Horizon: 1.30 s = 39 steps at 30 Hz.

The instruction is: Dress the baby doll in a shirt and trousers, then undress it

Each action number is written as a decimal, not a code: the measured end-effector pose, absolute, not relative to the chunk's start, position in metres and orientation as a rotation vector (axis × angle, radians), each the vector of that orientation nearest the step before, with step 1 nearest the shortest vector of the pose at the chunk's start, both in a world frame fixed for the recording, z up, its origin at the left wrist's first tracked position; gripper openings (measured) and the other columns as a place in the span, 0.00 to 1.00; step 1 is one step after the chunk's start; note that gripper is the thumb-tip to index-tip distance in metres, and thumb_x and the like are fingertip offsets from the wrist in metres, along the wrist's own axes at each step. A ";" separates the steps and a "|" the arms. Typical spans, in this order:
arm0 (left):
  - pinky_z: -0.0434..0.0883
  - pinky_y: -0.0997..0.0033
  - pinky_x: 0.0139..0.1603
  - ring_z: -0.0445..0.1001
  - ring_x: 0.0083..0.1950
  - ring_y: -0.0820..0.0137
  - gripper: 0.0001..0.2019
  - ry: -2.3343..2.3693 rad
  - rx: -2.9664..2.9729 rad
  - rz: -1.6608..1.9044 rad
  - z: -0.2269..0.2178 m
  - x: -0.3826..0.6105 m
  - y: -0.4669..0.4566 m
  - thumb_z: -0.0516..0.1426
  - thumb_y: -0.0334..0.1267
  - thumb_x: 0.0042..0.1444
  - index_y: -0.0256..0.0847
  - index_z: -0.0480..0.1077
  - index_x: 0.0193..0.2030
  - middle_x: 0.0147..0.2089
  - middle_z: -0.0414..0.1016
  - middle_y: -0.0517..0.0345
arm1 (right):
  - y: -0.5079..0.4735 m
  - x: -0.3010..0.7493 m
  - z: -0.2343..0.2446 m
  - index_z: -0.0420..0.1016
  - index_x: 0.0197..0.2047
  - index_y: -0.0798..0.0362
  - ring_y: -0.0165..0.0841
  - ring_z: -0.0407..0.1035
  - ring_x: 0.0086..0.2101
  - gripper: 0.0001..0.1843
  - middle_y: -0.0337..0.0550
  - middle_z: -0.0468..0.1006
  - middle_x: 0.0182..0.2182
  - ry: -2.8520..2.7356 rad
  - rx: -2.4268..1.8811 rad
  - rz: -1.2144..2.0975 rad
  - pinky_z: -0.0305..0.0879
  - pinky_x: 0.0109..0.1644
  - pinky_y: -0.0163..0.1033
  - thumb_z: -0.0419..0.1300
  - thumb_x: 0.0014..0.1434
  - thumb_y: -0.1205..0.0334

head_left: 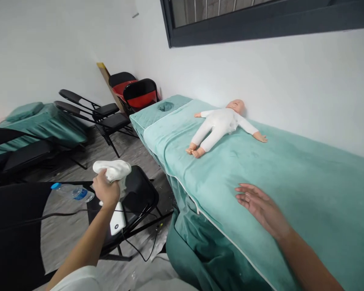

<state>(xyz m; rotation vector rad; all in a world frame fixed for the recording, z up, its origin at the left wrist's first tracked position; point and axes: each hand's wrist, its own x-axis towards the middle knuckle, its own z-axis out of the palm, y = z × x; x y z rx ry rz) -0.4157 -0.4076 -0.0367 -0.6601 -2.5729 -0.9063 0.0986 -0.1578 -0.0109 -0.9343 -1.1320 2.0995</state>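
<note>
My left hand (105, 190) is closed around a bunched white cloth (113, 169), held up above the seat of a black folding chair (139, 192). My right hand (259, 206) lies flat with fingers spread on the teal cover of a massage bed (230, 178). A baby doll (221, 125) in a white suit lies on its back further up the bed, near the wall, arms out to both sides.
A white device with a cable (117, 220) and a plastic water bottle (74, 192) sit at the chair. More black and red folding chairs (109, 111) stand in the far corner. A second teal bed (39, 119) is at the left. The bed has a face hole (166, 106).
</note>
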 end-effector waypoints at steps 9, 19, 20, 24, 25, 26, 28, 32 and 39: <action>0.68 0.55 0.50 0.67 0.56 0.51 0.26 -2.971 -0.975 0.136 -0.140 -0.389 -0.451 0.47 0.30 0.63 0.38 0.63 0.67 0.61 0.67 0.40 | -0.165 0.099 -0.013 0.78 0.48 0.49 0.37 0.74 0.44 0.22 0.49 0.79 0.47 -1.328 -0.994 2.039 0.71 0.54 0.45 0.70 0.56 0.46; 0.68 0.49 0.58 0.63 0.65 0.46 0.29 -2.980 -0.887 0.058 -0.182 -0.382 -0.464 0.50 0.36 0.61 0.36 0.57 0.70 0.68 0.60 0.37 | -0.171 0.099 -0.017 0.76 0.49 0.49 0.37 0.75 0.45 0.19 0.47 0.79 0.46 -1.630 -0.960 1.916 0.72 0.53 0.44 0.62 0.63 0.44; 0.65 0.46 0.63 0.60 0.68 0.45 0.30 -2.920 -0.914 0.055 -0.185 -0.380 -0.464 0.51 0.38 0.62 0.34 0.57 0.70 0.70 0.58 0.36 | -0.172 0.098 -0.016 0.76 0.49 0.49 0.37 0.75 0.45 0.19 0.47 0.79 0.47 -1.652 -0.958 1.904 0.72 0.54 0.44 0.62 0.64 0.43; 0.54 0.43 0.72 0.46 0.77 0.47 0.31 -2.842 -0.942 0.003 -0.202 -0.366 -0.465 0.49 0.44 0.65 0.29 0.53 0.72 0.75 0.49 0.33 | -0.178 0.100 -0.013 0.75 0.49 0.48 0.36 0.74 0.47 0.18 0.46 0.79 0.47 -1.713 -0.949 1.878 0.70 0.56 0.43 0.60 0.65 0.44; 0.54 0.43 0.72 0.45 0.78 0.48 0.32 -2.860 -0.938 -0.009 -0.206 -0.364 -0.465 0.48 0.45 0.66 0.29 0.52 0.72 0.76 0.48 0.32 | -0.179 0.101 -0.012 0.75 0.49 0.48 0.36 0.74 0.47 0.18 0.45 0.79 0.47 -1.720 -0.950 1.870 0.70 0.56 0.43 0.60 0.65 0.44; 0.54 0.43 0.72 0.44 0.78 0.48 0.33 -2.875 -0.935 -0.020 -0.209 -0.362 -0.465 0.48 0.47 0.66 0.28 0.51 0.72 0.76 0.48 0.31 | -0.181 0.101 -0.012 0.76 0.48 0.48 0.36 0.74 0.47 0.18 0.45 0.79 0.46 -1.725 -0.955 1.860 0.70 0.56 0.43 0.60 0.65 0.44; 0.54 0.44 0.72 0.44 0.78 0.47 0.34 -2.884 -0.929 -0.040 -0.213 -0.361 -0.464 0.47 0.49 0.66 0.28 0.51 0.73 0.76 0.48 0.30 | -0.184 0.103 -0.011 0.76 0.47 0.48 0.37 0.74 0.46 0.18 0.45 0.79 0.45 -1.736 -0.971 1.839 0.70 0.55 0.43 0.59 0.65 0.44; 0.55 0.44 0.72 0.46 0.78 0.46 0.34 -2.893 -0.929 -0.093 -0.210 -0.362 -0.462 0.47 0.48 0.66 0.26 0.52 0.72 0.75 0.50 0.29 | -0.193 0.108 -0.012 0.76 0.47 0.48 0.36 0.74 0.47 0.18 0.45 0.78 0.45 -1.747 -0.986 1.805 0.69 0.55 0.42 0.58 0.66 0.44; 0.49 0.31 0.72 0.43 0.78 0.44 0.34 -2.803 -0.910 -0.154 -0.181 -0.346 -0.454 0.46 0.52 0.66 0.31 0.52 0.72 0.77 0.48 0.32 | -0.211 0.136 -0.009 0.77 0.48 0.47 0.37 0.73 0.47 0.16 0.45 0.78 0.45 -1.633 -1.013 1.871 0.69 0.56 0.43 0.57 0.68 0.46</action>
